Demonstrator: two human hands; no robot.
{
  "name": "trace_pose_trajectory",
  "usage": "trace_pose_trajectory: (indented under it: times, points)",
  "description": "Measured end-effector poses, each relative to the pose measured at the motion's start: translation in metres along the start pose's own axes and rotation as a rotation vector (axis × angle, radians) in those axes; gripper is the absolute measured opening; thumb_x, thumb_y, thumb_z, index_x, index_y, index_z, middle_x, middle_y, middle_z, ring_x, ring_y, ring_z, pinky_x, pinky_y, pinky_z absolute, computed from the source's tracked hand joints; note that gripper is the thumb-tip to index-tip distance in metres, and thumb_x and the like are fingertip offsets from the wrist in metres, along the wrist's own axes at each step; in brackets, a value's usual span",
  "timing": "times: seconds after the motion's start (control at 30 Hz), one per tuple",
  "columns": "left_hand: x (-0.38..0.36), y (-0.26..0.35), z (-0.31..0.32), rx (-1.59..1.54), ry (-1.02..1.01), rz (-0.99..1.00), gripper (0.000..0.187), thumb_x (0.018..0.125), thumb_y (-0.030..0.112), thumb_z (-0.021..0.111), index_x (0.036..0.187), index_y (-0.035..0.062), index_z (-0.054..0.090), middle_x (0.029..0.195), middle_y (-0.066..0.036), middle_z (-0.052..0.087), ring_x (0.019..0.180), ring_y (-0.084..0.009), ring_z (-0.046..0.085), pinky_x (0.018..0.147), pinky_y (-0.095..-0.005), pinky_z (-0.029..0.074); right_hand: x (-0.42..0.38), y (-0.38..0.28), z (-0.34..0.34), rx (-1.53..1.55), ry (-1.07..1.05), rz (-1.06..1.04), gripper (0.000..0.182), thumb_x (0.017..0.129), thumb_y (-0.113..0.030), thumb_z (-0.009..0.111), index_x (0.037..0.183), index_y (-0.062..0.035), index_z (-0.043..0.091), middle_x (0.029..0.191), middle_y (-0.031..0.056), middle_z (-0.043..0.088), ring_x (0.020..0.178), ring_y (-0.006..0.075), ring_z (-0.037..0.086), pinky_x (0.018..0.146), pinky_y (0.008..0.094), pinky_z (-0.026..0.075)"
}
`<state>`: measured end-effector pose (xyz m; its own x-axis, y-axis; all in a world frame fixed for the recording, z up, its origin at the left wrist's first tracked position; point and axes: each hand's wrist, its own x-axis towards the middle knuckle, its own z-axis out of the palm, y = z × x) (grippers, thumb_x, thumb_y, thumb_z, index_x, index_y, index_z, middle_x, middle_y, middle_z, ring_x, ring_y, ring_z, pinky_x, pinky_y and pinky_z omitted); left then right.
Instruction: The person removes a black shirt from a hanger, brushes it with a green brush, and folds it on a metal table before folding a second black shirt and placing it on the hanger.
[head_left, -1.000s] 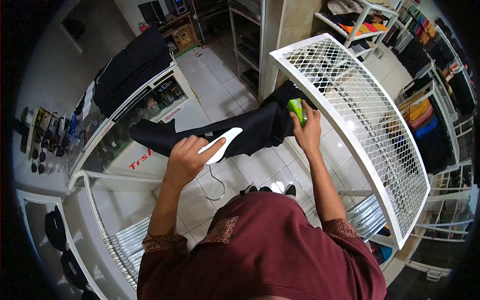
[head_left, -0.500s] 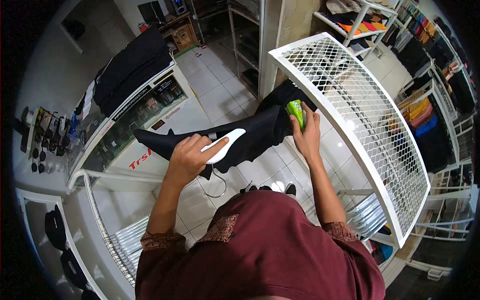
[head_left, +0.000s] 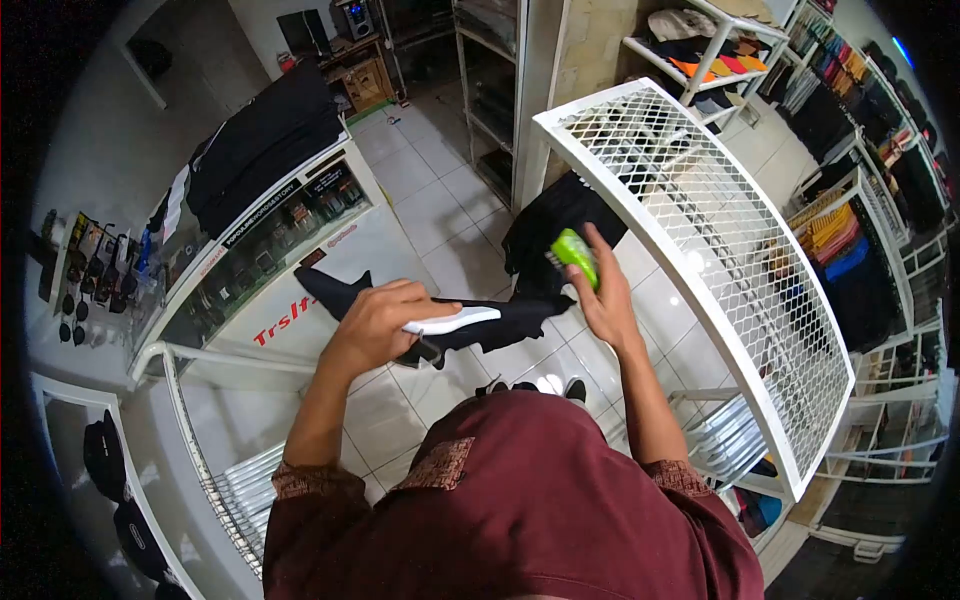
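My left hand (head_left: 380,322) is closed around a white hanger (head_left: 465,319) with a black garment (head_left: 520,325) on it. The hanger's hook end shows below my fingers, and the garment reaches out to both sides of the hand. In my right hand (head_left: 606,300) is a bright green hand brush (head_left: 574,255), gripped between thumb and fingers. Its pale bristles face left. The brush is just above the garment's right end, and a small gap seems to lie between them.
More black clothing (head_left: 550,225) hangs behind the brush. A white mesh-topped rack (head_left: 700,240) stands close on my right. At left are a glass display counter (head_left: 290,225) with folded black clothes (head_left: 265,140) on top and a white rail (head_left: 240,352). Tiled floor (head_left: 440,195) lies ahead.
The garment and hanger have tilted and sit flatter, with the hook turned partly out of sight. My right hand has turned and moved slightly left, with the brush now apart from the cloth.
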<state>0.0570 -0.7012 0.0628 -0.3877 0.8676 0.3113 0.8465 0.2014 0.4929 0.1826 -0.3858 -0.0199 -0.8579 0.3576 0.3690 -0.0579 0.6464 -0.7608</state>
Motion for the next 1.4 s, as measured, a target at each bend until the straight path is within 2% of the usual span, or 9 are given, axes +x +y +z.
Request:
trace_pose_trajectory:
  times: [0.27,0.4,0.47,0.57,0.7,0.8,1.13,1.27,1.4]
  points:
    - [0.049,-0.049,-0.011,-0.110,0.109,-0.153,0.040,0.071,0.023,0.090,0.100,0.0027,0.071,0.097,-0.015,0.069,0.095,-0.0352,0.064,0.087,-0.0421,0.050,0.008,-0.032,0.014,0.386,-0.682,0.146,0.089,0.071,-0.018,0.091,0.146,0.0007,0.047,0.131,0.0096,0.062,0.122,0.0169,0.055,0.109,0.0310,0.040]
    - [0.067,-0.053,0.020,0.047,0.603,-0.145,0.059,0.073,0.021,0.089,0.126,0.0033,0.068,0.109,-0.013,0.068,0.107,-0.0323,0.063,0.094,-0.0391,0.048,-0.007,-0.026,0.054,0.676,-0.441,0.223,0.085,0.069,-0.010,0.085,0.144,0.0025,0.047,0.129,0.0105,0.061,0.118,0.0185,0.056,0.106,0.0308,0.042]
    - [0.061,-0.094,0.066,-0.156,0.664,-0.460,0.056,0.093,0.028,0.076,0.139,0.0011,0.059,0.104,-0.014,0.069,0.086,-0.0231,0.066,0.075,-0.0328,0.052,-0.009,-0.030,0.073,0.776,-0.314,0.291,0.083,0.069,-0.008,0.083,0.142,0.0024,0.046,0.125,0.0120,0.062,0.115,0.0200,0.058,0.103,0.0311,0.045]
    - [0.059,-0.069,0.094,-0.527,0.547,-0.654,0.073,0.094,0.037,0.075,0.147,-0.0053,0.049,0.086,-0.012,0.070,0.071,-0.0164,0.065,0.063,-0.0309,0.051,-0.015,-0.049,0.092,0.682,-0.241,0.228,0.085,0.071,-0.006,0.080,0.146,-0.0004,0.040,0.122,0.0115,0.061,0.110,0.0198,0.059,0.100,0.0314,0.047]
    - [0.051,-0.078,0.089,-0.348,0.679,-0.589,0.033,0.094,0.028,0.073,0.104,-0.0018,0.062,0.080,-0.012,0.071,0.065,-0.0151,0.065,0.059,-0.0328,0.050,-0.017,-0.051,0.106,0.530,-0.289,0.098,0.083,0.084,-0.027,0.081,0.151,-0.0053,0.037,0.133,0.0221,0.061,0.124,0.0336,0.061,0.106,0.0395,0.045]
    - [0.041,-0.048,0.049,-0.419,0.616,-0.750,0.026,0.103,0.023,0.061,0.112,-0.0013,0.064,0.084,-0.011,0.071,0.067,-0.0121,0.064,0.059,-0.0305,0.049,0.001,-0.060,0.096,0.521,-0.234,0.111,0.063,0.100,-0.031,0.065,0.151,-0.0040,0.039,0.133,0.0281,0.060,0.125,0.0409,0.060,0.106,0.0435,0.044]
    - [0.026,-0.004,0.002,-0.589,0.622,-0.710,0.059,0.110,0.054,0.039,0.106,0.0016,0.065,0.063,0.004,0.046,0.050,-0.0023,0.037,0.043,-0.0195,0.027,0.066,-0.040,0.090,0.052,0.183,-0.551,0.071,0.085,-0.015,0.079,0.143,0.0020,0.043,0.128,0.0271,0.049,0.119,0.0447,0.051,0.104,0.0472,0.044]
    - [0.010,-0.006,-0.015,-0.572,0.671,-0.850,0.064,0.108,0.060,0.037,0.100,0.0030,0.063,0.063,0.004,0.044,0.049,-0.0021,0.035,0.042,-0.0187,0.027,0.076,0.004,0.083,-0.025,0.541,-0.039,0.063,0.091,-0.018,0.076,0.139,0.0064,0.044,0.123,0.0275,0.049,0.117,0.0437,0.050,0.104,0.0475,0.041]
    - [0.007,-0.006,-0.015,-0.640,0.630,-0.825,0.062,0.109,0.059,0.037,0.100,0.0031,0.064,0.063,0.004,0.045,0.050,-0.0020,0.037,0.042,-0.0186,0.028,0.061,-0.015,0.075,-0.023,0.642,-0.210,0.063,0.091,-0.021,0.075,0.138,0.0080,0.045,0.123,0.0264,0.050,0.114,0.0423,0.051,0.102,0.0471,0.040]
